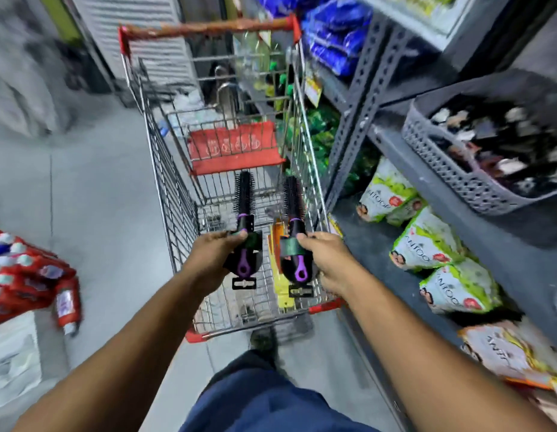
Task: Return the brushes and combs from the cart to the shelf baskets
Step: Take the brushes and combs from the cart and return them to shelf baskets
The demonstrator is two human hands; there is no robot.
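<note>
Hands (208,260) (328,260) each clasp one round brush (244,213) (294,213), bristles pointing away over cart (174,194).

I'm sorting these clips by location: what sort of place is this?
Most likely a shop aisle or its stockroom. A wire shopping cart stands beside metal shelving stacked with packaged goods, and each hand holds a round hairbrush with its retail hang tag on, left and right.

Red bottles with white caps (28,275) are piled on the floor at the left, one tipped over. Green-and-white bags (426,244) lie along the bottom rack on the right, with blue packs (336,42) higher up, pretty blurry.
</note>
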